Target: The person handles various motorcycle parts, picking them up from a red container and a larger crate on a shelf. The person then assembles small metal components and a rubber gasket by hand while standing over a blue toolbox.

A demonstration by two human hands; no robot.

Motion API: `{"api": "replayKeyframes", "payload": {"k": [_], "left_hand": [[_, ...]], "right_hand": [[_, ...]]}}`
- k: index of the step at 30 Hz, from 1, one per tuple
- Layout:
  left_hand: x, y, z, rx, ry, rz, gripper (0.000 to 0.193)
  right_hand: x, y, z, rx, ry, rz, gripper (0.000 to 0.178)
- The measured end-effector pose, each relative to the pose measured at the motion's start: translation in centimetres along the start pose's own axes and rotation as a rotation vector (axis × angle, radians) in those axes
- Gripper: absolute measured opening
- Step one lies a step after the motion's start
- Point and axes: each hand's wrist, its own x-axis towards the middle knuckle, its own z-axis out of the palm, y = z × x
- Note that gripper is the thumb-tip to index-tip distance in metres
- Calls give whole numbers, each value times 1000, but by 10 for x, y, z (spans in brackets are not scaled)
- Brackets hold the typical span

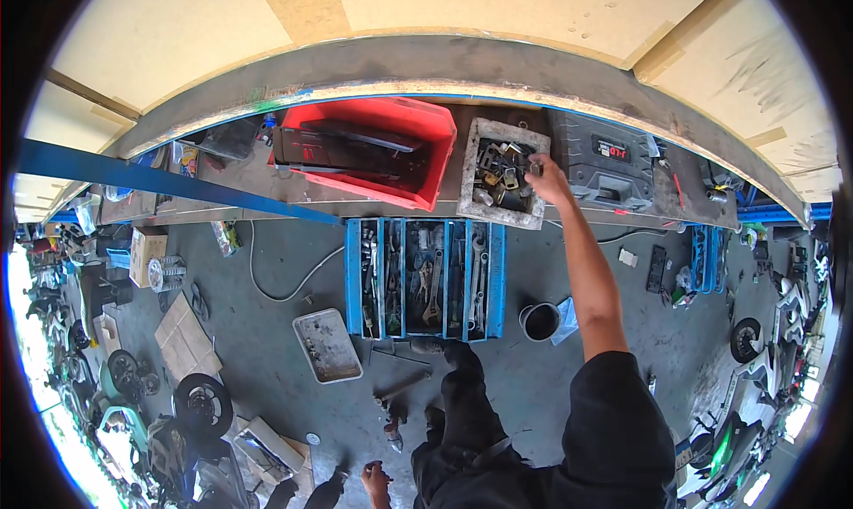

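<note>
Black sleeve [622, 420] leads to right-hand fingers [539, 181], curled, hold unclear, at a grey box [500, 213], long axis front-to-back

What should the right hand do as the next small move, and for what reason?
Perhaps lift the right hand slightly for a clearer look: it is over the right edge of the grey box, beside jumbled metal parts, and whether it grips one is unclear.

Dark workbench [244, 186], on it a red bin [442, 140], grimy whitish box [499, 214], grey case [609, 161]
</note>
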Motion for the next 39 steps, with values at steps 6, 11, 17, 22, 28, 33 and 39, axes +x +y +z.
{"api": "replayKeyframes", "payload": {"k": [6,11,17,22,28,33,39], "left_hand": [[-10,10,4,-25,26,51,21],[-20,21,9,22,102,23,33],[-21,8,21,18,99,3,46],[-18,-25,20,-156,104,19,33],[-30,-48,23,-156,151,-19,29],[-48,-71,36,-1,201,19,31],[-43,-175,67,641,192,350,31]], "right_hand": [[-8,-11,22,-100,35,-170,50],[-22,-16,29,-283,292,-278,49],[-46,-76,44,-49,184,-532,36],[-74,-133,78,2,-325,-572,65],[-83,-157,125,-156,-387,-565,63],[-69,-151,142,-248,-318,-557,39],[-69,-150,162,-304,-250,-573,29]]}}
